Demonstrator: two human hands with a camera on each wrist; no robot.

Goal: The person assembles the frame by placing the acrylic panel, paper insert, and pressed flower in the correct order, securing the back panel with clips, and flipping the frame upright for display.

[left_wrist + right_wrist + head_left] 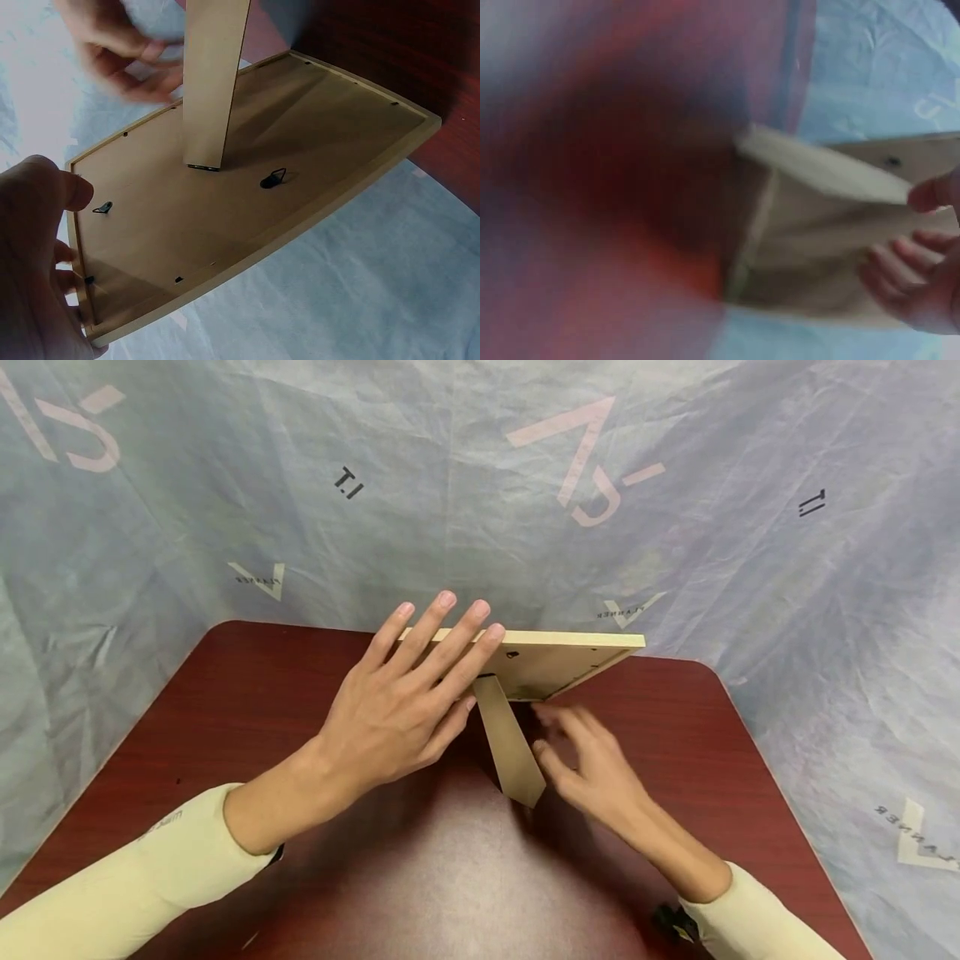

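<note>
A picture frame [543, 660] leans on the table with its back toward me, and its easel stand [510, 743] is swung out. My left hand [405, 702] grips the frame's left side, thumb [79, 193] over the back panel and long fingers on the far side. Beside the stand, my right hand [592, 764] has its thumb and fingers apart with nothing between them; it is blurred. Small black hanging rings [274, 178] and metal tabs dot the back panel [247, 225]. The front of the frame is turned away and hidden.
A dark red wood-grain table [315, 877] with rounded far corners lies under everything. Grey-blue printed sheeting [450, 485] hangs behind it and along both sides. A small dark object [675, 922] shows by the right sleeve.
</note>
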